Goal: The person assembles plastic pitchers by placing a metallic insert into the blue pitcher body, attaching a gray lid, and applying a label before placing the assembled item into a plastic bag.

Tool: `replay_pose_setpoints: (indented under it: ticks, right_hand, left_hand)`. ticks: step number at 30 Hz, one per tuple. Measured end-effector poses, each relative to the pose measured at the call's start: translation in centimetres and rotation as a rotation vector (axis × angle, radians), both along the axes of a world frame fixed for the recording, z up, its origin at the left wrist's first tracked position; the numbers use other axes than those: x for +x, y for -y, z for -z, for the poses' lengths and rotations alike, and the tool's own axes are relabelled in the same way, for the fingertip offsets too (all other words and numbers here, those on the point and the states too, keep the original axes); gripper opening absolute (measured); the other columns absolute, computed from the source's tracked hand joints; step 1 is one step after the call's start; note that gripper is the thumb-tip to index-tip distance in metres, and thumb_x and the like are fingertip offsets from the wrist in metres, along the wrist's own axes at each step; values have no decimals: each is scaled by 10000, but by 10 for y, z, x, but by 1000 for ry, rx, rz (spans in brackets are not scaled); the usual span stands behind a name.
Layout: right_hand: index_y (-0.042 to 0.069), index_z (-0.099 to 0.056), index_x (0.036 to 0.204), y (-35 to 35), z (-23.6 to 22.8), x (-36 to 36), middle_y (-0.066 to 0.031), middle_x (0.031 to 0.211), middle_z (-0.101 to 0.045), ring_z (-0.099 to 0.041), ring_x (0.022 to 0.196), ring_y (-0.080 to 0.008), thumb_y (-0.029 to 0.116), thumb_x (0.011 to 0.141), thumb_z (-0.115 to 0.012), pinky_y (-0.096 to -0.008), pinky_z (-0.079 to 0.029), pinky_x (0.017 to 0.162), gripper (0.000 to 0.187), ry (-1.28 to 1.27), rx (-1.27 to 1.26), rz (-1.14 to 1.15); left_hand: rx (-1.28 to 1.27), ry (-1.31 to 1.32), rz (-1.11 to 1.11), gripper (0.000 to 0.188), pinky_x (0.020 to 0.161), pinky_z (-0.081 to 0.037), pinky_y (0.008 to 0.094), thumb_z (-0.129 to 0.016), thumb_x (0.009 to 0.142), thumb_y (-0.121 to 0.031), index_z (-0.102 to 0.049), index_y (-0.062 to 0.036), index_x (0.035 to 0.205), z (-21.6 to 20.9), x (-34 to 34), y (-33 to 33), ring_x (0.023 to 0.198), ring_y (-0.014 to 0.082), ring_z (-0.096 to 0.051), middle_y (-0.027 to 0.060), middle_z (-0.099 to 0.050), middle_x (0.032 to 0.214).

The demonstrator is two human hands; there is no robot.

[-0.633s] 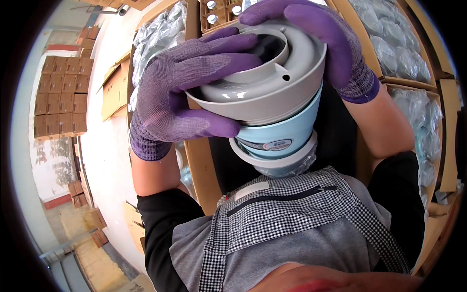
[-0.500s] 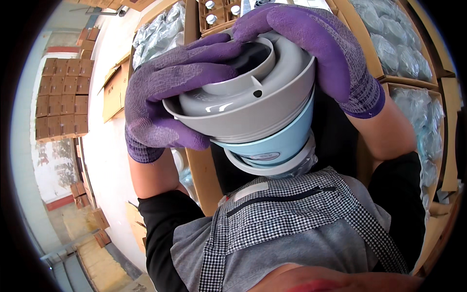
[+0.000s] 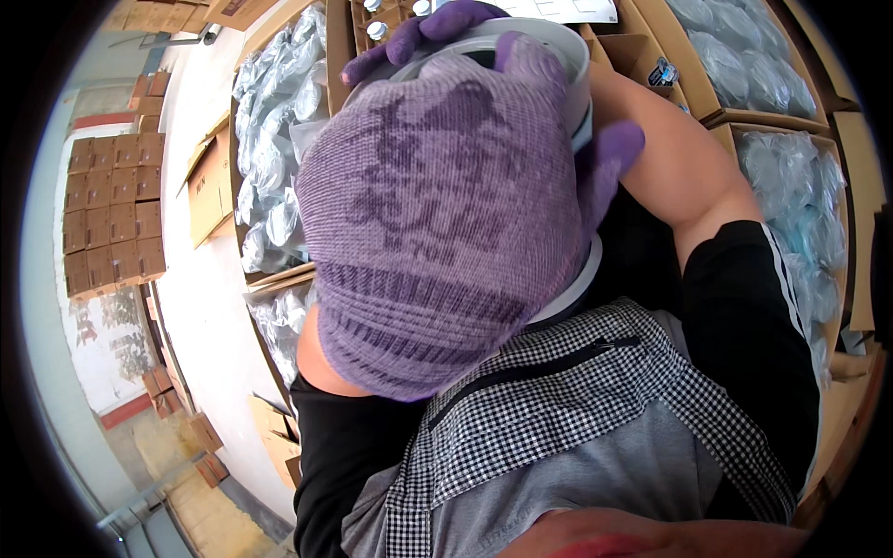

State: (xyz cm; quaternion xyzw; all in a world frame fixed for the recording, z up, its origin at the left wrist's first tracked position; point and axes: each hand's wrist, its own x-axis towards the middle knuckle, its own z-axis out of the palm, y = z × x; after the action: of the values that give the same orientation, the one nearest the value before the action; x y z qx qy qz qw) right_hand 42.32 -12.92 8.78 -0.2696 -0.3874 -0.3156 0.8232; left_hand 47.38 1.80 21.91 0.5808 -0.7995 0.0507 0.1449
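A nested stack of plastic flowerpots (image 3: 558,42) is held before my chest, largely hidden by my left glove. It has a grey pot at the top and a bit of light blue below. A pale rim (image 3: 574,284) shows lower down. My left hand (image 3: 446,177), in a purple knit glove, covers the near side, fingers bent over the upper rim and thumb sticking out to the right. Behind the stack reaches my right arm; the gloved fingers of my right hand (image 3: 419,35) curl around its far left side, the palm hidden.
Cartons of plastic-wrapped goods stand at left (image 3: 279,139) and right (image 3: 791,205). Beyond the stack, a divided carton (image 3: 642,58) holds white-capped bottles (image 3: 376,31), with a printed sheet (image 3: 567,9) on it. Stacked brown boxes (image 3: 112,209) stand far left.
My left hand has moved from the stack's left side across its near face. My right hand has gone around behind, and the stack has shifted slightly away from me.
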Motion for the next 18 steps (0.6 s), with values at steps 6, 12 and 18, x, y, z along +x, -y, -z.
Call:
replay_pose_setpoints:
  ticks: [6, 12, 18]
  right_hand:
    - [-22, -679, 1156, -12, -12, -43, -164, 1266, -637, -560, 1257, -280, 299, 1028, -513, -419, -358, 1158, 383, -646, -390, 716]
    - [-29, -673, 1218, -27, -73, -113, -169, 1231, -677, -581, 1256, -265, 450, 1063, -390, -420, -357, 1149, 578, -762, -647, 929]
    - [-38, -616, 1293, -26, -47, -74, -209, 1277, -645, -611, 1221, -318, 281, 1044, -488, -406, -437, 1083, 425, -514, -946, 1532]
  left_hand:
    - [-43, -960, 456, 819, 1053, -461, 482, -447, 921, -718, -716, 47, 1031, 83, 128, 21, 1205, 355, -599, 228, -697, 1097]
    - [-55, -1156, 176, 742, 1043, -485, 448, -329, 1003, -534, -549, 119, 1277, 57, 79, 20, 1194, 379, -605, 276, -616, 1263]
    - [222, -1315, 222, 831, 1066, -433, 402, -367, 1002, -639, -483, 83, 1398, 82, 131, 18, 1187, 317, -607, 242, -612, 1306]
